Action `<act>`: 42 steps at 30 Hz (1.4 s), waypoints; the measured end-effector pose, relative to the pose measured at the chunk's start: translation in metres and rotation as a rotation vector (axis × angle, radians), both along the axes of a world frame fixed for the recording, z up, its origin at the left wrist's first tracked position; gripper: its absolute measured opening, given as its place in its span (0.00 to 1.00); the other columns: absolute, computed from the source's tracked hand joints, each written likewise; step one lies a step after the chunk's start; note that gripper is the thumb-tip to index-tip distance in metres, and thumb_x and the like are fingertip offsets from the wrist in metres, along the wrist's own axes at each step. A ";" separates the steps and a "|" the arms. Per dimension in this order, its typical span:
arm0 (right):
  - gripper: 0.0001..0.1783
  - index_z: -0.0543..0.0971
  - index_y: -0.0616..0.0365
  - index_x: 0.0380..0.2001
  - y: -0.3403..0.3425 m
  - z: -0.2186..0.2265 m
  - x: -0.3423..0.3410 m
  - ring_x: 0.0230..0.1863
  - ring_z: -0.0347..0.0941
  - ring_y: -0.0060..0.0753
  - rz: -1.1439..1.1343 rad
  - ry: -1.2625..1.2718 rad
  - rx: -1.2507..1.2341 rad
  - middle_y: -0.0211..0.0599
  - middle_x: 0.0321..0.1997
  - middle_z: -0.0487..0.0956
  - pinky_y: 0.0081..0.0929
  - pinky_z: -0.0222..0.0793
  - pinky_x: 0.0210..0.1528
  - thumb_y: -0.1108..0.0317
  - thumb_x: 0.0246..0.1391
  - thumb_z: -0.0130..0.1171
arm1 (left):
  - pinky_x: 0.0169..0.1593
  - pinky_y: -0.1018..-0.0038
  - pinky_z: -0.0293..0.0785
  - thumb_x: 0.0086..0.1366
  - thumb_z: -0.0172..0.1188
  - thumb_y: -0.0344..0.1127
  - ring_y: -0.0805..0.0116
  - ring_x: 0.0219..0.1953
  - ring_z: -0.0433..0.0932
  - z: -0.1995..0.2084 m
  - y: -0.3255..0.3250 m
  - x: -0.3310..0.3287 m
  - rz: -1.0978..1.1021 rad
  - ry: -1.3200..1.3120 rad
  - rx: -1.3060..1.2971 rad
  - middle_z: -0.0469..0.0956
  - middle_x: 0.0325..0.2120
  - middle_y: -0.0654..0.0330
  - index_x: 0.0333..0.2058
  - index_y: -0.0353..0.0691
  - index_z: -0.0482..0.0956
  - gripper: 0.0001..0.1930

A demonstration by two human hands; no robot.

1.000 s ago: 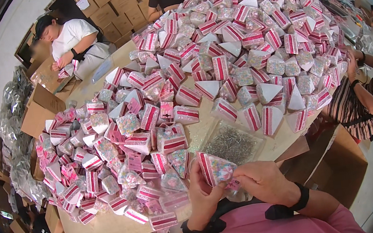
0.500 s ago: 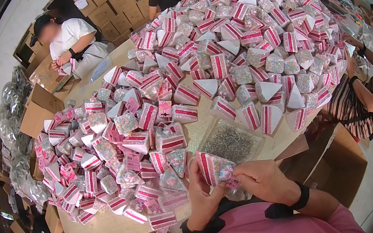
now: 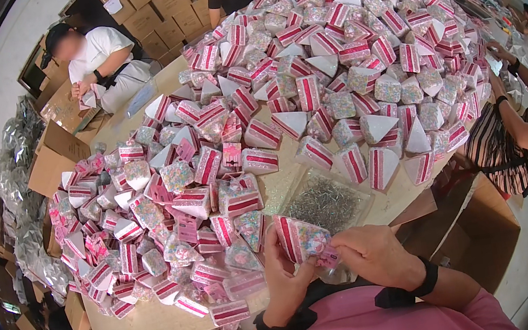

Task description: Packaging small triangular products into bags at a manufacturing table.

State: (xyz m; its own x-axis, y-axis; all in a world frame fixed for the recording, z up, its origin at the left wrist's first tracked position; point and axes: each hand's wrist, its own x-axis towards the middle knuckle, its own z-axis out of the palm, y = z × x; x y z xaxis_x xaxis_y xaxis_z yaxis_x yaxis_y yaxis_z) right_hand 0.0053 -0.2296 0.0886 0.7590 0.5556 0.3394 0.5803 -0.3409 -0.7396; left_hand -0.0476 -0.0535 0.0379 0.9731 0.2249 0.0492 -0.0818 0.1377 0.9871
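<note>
My left hand (image 3: 286, 273) grips a cake-slice-shaped piece (image 3: 302, 237) with pink and white striped sides and a speckled pastel top. A small pink tag (image 3: 327, 257) hangs at its lower right corner. There my right hand (image 3: 377, 257) is closed, its fingertips pinching the tag's edge. Just beyond the slice lies a clear tray (image 3: 364, 213) of many small, thin metal pins (image 3: 326, 200). Whether a pin is between my right fingertips cannot be made out.
A large heap of similar slices (image 3: 336, 104) covers the far side of the table (image 3: 125, 326). Tagged slices (image 3: 185, 230) pile up at left. An open cardboard box (image 3: 469, 231) stands at right. A person in white (image 3: 104, 59) works at far left, a person in stripes (image 3: 523, 135) at right.
The slice has turned slightly in my hands, and the pink tag shows more plainly. Both hands stay in nearly the same place. The person in white has moved their hands a little.
</note>
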 end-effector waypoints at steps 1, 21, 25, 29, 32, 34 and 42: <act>0.05 0.75 0.58 0.32 0.000 0.000 0.000 0.28 0.74 0.48 0.002 0.004 0.004 0.43 0.27 0.76 0.39 0.68 0.30 0.73 0.50 0.52 | 0.62 0.66 0.59 0.50 0.60 0.20 0.65 0.59 0.63 0.000 0.001 0.000 0.001 0.007 0.024 0.61 0.56 0.56 0.63 0.35 0.50 0.42; 0.05 0.75 0.59 0.31 0.001 -0.006 0.002 0.27 0.74 0.48 -0.013 -0.089 -0.135 0.42 0.25 0.76 0.39 0.69 0.30 0.73 0.48 0.56 | 0.62 0.67 0.60 0.53 0.58 0.21 0.64 0.59 0.63 0.003 0.002 -0.002 -0.008 -0.042 0.363 0.60 0.56 0.53 0.63 0.32 0.45 0.41; 0.04 0.72 0.58 0.28 0.003 -0.011 0.003 0.24 0.72 0.47 -0.028 -0.140 -0.082 0.41 0.22 0.73 0.39 0.67 0.27 0.72 0.46 0.55 | 0.62 0.67 0.59 0.53 0.58 0.20 0.63 0.59 0.63 0.002 0.001 -0.001 0.002 -0.031 0.302 0.60 0.56 0.53 0.63 0.32 0.45 0.42; 0.04 0.72 0.59 0.28 0.005 -0.011 0.002 0.24 0.72 0.47 -0.032 -0.147 -0.072 0.41 0.22 0.74 0.39 0.67 0.27 0.72 0.47 0.54 | 0.62 0.67 0.59 0.52 0.58 0.20 0.63 0.59 0.62 0.001 0.001 -0.001 0.005 -0.051 0.294 0.60 0.56 0.53 0.63 0.32 0.45 0.42; 0.04 0.72 0.59 0.28 0.004 -0.011 0.002 0.24 0.72 0.48 -0.029 -0.127 -0.075 0.41 0.22 0.74 0.39 0.67 0.26 0.72 0.47 0.54 | 0.62 0.67 0.60 0.52 0.59 0.20 0.64 0.59 0.63 0.002 -0.001 -0.002 0.016 -0.037 0.273 0.60 0.56 0.53 0.63 0.32 0.45 0.42; 0.04 0.72 0.59 0.28 0.004 -0.012 0.001 0.24 0.72 0.48 -0.033 -0.119 -0.072 0.42 0.22 0.74 0.40 0.67 0.26 0.72 0.47 0.54 | 0.62 0.67 0.60 0.52 0.59 0.21 0.63 0.59 0.63 0.001 0.000 -0.002 0.016 -0.032 0.285 0.60 0.56 0.53 0.63 0.32 0.44 0.43; 0.03 0.73 0.59 0.28 0.003 -0.009 0.000 0.25 0.73 0.49 -0.036 -0.076 -0.093 0.42 0.23 0.75 0.40 0.68 0.27 0.72 0.48 0.55 | 0.61 0.67 0.60 0.53 0.60 0.21 0.63 0.58 0.63 0.000 0.000 -0.003 0.018 -0.026 0.318 0.60 0.56 0.52 0.63 0.32 0.44 0.43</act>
State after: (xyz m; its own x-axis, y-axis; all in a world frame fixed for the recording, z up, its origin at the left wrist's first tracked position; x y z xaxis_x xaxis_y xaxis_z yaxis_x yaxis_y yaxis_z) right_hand 0.0055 -0.2263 0.0793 0.7530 0.5603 0.3450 0.6196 -0.4271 -0.6586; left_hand -0.0509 -0.0540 0.0378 0.9666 0.2112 0.1449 -0.1075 -0.1790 0.9780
